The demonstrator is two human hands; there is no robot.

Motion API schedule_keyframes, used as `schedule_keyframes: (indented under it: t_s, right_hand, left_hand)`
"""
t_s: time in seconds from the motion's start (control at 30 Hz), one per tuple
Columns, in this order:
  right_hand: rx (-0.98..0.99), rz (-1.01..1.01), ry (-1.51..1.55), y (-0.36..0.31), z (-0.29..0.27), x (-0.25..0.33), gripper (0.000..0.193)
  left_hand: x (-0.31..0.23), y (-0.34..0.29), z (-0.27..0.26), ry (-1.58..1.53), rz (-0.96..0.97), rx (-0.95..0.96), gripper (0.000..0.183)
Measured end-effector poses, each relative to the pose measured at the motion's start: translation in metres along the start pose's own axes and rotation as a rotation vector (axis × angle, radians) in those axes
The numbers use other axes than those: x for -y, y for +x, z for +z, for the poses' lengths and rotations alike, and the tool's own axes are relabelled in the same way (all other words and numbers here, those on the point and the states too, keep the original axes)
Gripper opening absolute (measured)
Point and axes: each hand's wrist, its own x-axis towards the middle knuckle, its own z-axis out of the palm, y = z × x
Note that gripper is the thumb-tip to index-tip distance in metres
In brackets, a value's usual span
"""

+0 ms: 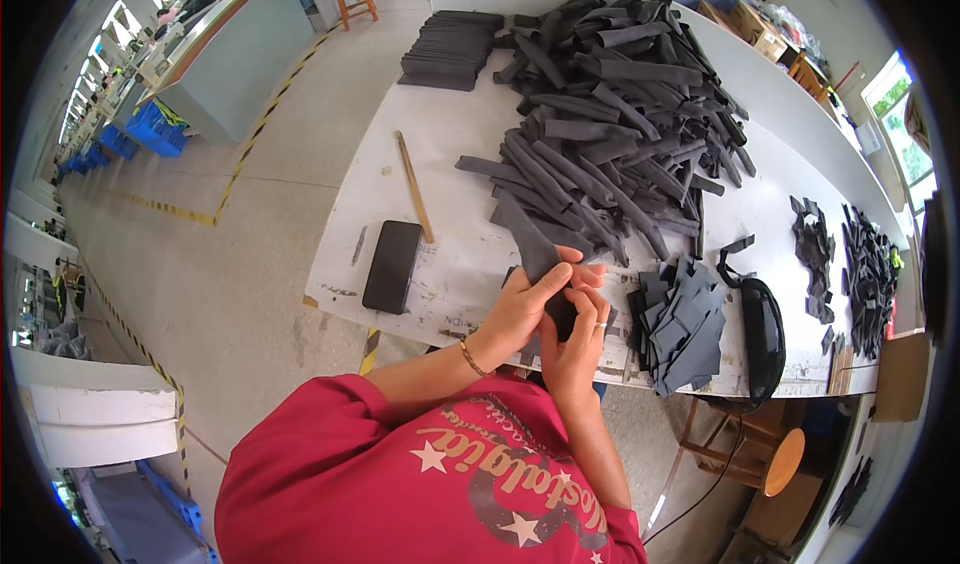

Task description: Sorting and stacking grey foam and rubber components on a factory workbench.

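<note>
Close to the table's front edge, my left hand (522,306) pinches a dark grey fabric strip (527,236), whose wide end sticks up and away from me. Just beside it, my right hand (578,342), with a ring on one finger, has its fingers curled round the lower part of the dark fabric, partly hidden by the hands. Both hands touch at the fingertips. Beyond them spreads a big heap of dark grey fabric strips (625,114). To the right of my hands lies a pile of flat dark fabric pieces (682,324).
On the white table (450,134) lie a black phone-like slab (392,266), a thin wooden stick (413,186) and a neat strip stack (452,50). A black pouch-like object (762,339) sits at right, with more dark scraps (868,264) beyond. A wooden stool (783,462) stands below.
</note>
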Motion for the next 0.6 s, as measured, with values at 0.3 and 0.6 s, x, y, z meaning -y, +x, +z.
schedule_keyframes:
  t_s: [0.3, 0.6]
  right_hand:
    - [0.095, -0.043, -0.051, 0.008, 0.001, -0.002, 0.025]
    - [0.203, -0.025, -0.06, 0.027, -0.004, 0.011, 0.027]
  left_hand:
    - [0.001, 0.002, -0.002, -0.065, 0.053, -0.078, 0.028]
    - [0.001, 0.004, -0.014, -0.049, 0.02, -0.094, 0.024]
